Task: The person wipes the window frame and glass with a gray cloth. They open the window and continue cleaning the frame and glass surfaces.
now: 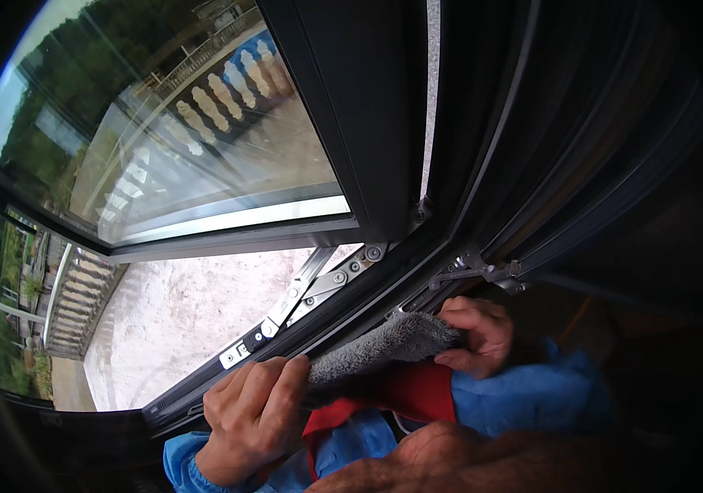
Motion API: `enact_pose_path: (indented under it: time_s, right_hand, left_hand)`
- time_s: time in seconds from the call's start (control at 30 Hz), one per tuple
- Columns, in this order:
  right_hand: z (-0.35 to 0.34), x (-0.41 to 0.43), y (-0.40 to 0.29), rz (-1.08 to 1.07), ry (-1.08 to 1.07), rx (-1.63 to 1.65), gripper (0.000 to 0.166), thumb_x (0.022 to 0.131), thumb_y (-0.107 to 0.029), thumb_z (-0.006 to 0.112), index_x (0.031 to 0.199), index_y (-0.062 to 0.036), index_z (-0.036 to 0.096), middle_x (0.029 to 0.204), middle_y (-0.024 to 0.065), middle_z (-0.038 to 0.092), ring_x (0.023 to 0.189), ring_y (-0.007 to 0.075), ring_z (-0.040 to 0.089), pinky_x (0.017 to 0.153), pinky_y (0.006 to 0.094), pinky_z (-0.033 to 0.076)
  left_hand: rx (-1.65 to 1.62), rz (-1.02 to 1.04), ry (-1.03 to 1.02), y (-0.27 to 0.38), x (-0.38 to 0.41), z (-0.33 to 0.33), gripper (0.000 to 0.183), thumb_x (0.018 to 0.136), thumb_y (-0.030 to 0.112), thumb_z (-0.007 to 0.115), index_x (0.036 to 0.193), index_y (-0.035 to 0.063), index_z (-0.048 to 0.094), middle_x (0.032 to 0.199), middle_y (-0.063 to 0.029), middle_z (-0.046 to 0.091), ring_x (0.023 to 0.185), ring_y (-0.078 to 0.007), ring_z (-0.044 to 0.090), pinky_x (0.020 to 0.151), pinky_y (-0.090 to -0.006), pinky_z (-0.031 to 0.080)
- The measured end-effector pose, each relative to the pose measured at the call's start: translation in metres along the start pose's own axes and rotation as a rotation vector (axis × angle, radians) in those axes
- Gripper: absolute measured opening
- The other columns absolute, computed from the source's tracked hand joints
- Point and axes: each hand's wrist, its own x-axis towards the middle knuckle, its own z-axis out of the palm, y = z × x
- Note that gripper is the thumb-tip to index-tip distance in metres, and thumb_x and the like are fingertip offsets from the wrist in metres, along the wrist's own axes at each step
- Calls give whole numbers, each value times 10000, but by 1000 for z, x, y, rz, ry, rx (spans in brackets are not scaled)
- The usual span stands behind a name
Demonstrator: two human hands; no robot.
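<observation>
A folded grey plush cloth (388,345) stretches between my two hands, just inside the dark window frame (351,308). Its left end is gripped by my left hand (253,407), fingers curled over it beside the lower rail. My right hand (478,336) pinches the other end between thumb and fingers, below a metal hinge fitting (474,268). Beyond the rail, a glazed sash (203,154) stands swung outward on a silver friction-stay arm (284,308). Parts of both palms are hidden by the cloth and fingers.
At right, another dark framed panel (561,154) stands swung inward. Outside the opening lies a pale concrete terrace (191,314), bordered by a stone balustrade (80,296). My blue sleeves (511,400) and red garment front (413,391) fill the near side.
</observation>
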Motion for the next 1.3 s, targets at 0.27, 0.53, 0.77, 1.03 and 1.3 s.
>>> enact_pose_path:
  time_s: [0.27,0.53,0.77,1.03,1.3]
  right_hand:
    - [-1,-7,36,-337,151,-605,345,709,-109,750,1016,-40,608,736,42,638,532,131,558,498,260,446]
    - [-17,-8,40,-364,72,-526,277,693,-46,711,954,-103,638,771,28,578,562,140,532,541,289,433]
    - [-2,-5,17,-78,217,-338,272,707,30,677,951,-81,631,922,116,606,702,192,600,577,286,470]
    - [6,-15,5,206,354,-47,227,719,64,651,924,-32,661,944,96,566,785,124,549,658,239,445]
    - [-12,-8,-4,147,231,-63,250,697,113,637,906,-19,676,798,87,575,611,94,519,537,203,392]
  left_hand:
    - [126,-45,-240,-2,36,9,559,708,174,662,1261,181,582,739,-58,475,552,-168,530,461,-288,448]
    - [332,118,-212,6,72,24,487,737,96,574,1215,170,628,733,-60,459,539,-116,483,437,-234,405]
    - [248,182,-233,10,106,33,466,757,139,602,1216,63,576,740,-76,508,536,-128,520,398,-244,431]
    - [171,163,-320,14,99,34,419,788,135,570,1195,37,571,732,-83,555,521,-175,607,374,-287,453]
    - [90,18,-451,2,76,16,698,710,176,614,1383,102,442,769,-34,540,540,-172,591,433,-311,467]
